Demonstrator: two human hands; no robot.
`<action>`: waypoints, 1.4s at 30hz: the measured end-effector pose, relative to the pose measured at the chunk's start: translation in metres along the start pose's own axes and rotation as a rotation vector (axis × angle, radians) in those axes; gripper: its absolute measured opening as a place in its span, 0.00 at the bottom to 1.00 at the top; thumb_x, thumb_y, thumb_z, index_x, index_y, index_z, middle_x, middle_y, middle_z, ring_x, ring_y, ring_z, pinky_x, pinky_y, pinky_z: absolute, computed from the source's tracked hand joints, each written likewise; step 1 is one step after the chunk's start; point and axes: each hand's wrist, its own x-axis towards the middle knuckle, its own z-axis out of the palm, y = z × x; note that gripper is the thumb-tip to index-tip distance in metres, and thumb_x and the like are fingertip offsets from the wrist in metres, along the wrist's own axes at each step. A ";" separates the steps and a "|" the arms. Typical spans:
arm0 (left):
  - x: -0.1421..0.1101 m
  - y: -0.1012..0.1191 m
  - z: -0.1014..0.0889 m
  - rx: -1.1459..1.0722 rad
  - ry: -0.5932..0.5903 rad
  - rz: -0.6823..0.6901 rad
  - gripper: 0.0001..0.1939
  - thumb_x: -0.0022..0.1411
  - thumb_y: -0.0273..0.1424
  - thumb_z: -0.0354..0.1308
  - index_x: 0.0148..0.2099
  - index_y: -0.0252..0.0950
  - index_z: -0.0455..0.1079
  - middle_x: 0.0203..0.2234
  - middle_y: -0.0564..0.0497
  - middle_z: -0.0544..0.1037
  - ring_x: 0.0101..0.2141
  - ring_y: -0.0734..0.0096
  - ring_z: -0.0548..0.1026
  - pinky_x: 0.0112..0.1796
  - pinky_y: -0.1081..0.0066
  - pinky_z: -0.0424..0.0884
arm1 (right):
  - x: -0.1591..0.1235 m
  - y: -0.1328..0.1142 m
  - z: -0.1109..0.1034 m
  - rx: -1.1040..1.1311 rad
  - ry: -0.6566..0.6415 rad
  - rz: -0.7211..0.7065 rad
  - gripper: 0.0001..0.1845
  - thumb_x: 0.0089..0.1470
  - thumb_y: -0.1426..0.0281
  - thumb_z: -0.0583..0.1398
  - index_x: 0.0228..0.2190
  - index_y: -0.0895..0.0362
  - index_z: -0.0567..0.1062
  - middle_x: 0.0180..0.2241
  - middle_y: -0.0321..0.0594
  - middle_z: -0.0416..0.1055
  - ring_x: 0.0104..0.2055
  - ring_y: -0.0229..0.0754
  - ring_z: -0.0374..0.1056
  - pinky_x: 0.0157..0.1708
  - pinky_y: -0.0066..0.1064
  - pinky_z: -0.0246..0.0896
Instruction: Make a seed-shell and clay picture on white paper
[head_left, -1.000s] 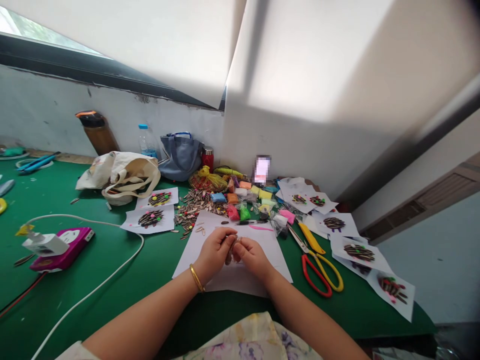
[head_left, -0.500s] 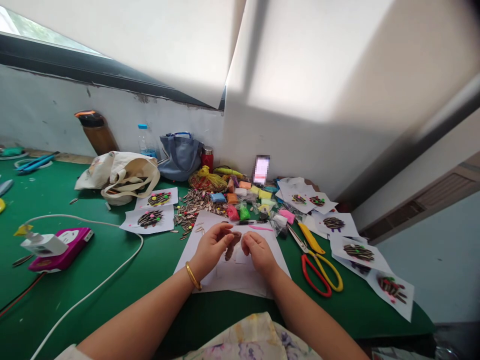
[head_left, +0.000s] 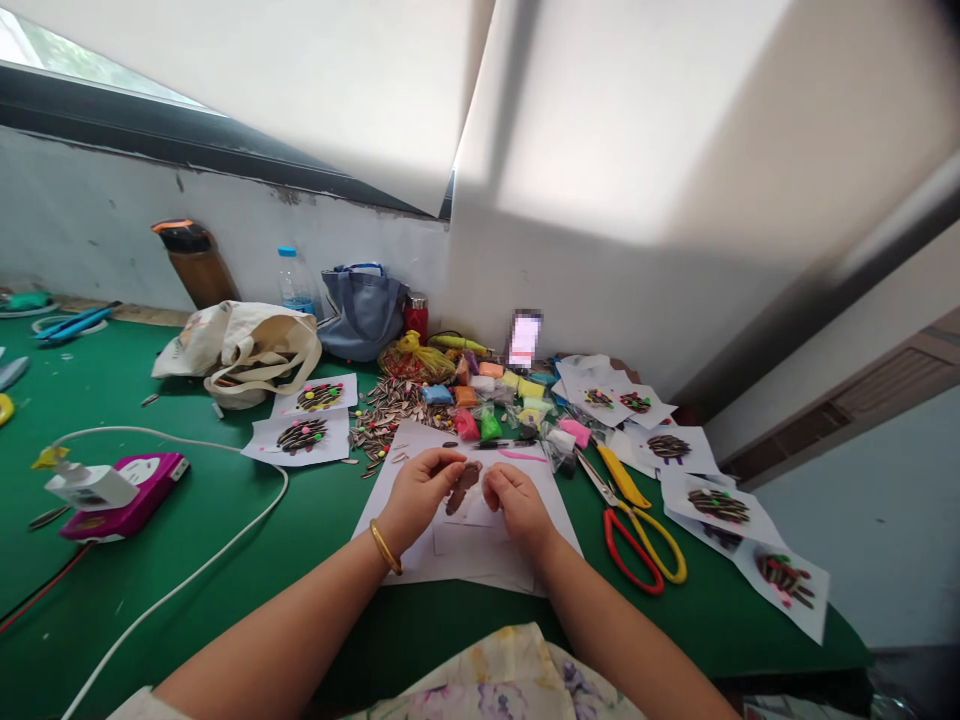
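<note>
A brown lump of modelling clay [head_left: 464, 486], flattened and stretched lengthwise, hangs from the pinched fingers of my left hand [head_left: 418, 497] over the white paper [head_left: 390, 565]. My right hand [head_left: 519, 505] is closed just right of the clay, its thumb pressed to the forefinger. Whatever lies between those fingertips is hidden. Below both hands, a smaller piece of paper [head_left: 472, 541] rests on the large sheet. A few sunflower seeds [head_left: 400, 457] lie at the sheet's upper left, and a pink strip [head_left: 523, 456] at its upper right.
Scissors [head_left: 637, 530] and a yellow-handled cutter [head_left: 622, 475] lie right of the paper. Bagged coloured clay [head_left: 490, 427] and a seed pile [head_left: 405, 400] sit behind it. Seed-decorated sheets [head_left: 720, 505] flank both sides. A white cable [head_left: 225, 555] crosses the green table at left.
The clay has turned a little in my left fingers and shows more of its flat face. My right hand has stayed almost in place.
</note>
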 end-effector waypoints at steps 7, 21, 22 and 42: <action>0.002 0.000 -0.009 -0.105 0.022 -0.041 0.19 0.58 0.43 0.61 0.46 0.35 0.68 0.43 0.45 0.76 0.40 0.66 0.76 0.41 0.65 0.73 | 0.007 0.017 -0.003 0.316 0.194 0.104 0.19 0.55 0.53 0.59 0.23 0.55 0.66 0.20 0.33 0.62 0.23 0.35 0.56 0.22 0.27 0.50; 0.002 -0.006 -0.001 -0.012 0.002 -0.048 0.21 0.50 0.37 0.67 0.44 0.35 0.68 0.37 0.46 0.79 0.37 0.64 0.78 0.34 0.67 0.75 | 0.009 0.014 0.000 0.532 0.178 0.117 0.16 0.54 0.54 0.61 0.28 0.55 0.70 0.25 0.35 0.67 0.28 0.36 0.63 0.29 0.29 0.62; 0.002 -0.005 -0.002 -0.020 0.009 -0.047 0.22 0.51 0.37 0.66 0.46 0.35 0.67 0.38 0.46 0.79 0.38 0.63 0.78 0.33 0.67 0.75 | 0.008 0.015 0.001 0.515 0.161 0.116 0.17 0.55 0.54 0.61 0.28 0.55 0.71 0.26 0.35 0.68 0.28 0.36 0.63 0.30 0.29 0.62; 0.009 -0.015 -0.013 0.165 0.018 -0.055 0.23 0.51 0.35 0.65 0.51 0.34 0.74 0.38 0.47 0.80 0.34 0.65 0.78 0.35 0.67 0.75 | 0.012 0.030 -0.008 0.285 0.224 0.096 0.17 0.51 0.59 0.64 0.41 0.54 0.74 0.33 0.37 0.75 0.29 0.36 0.67 0.29 0.29 0.60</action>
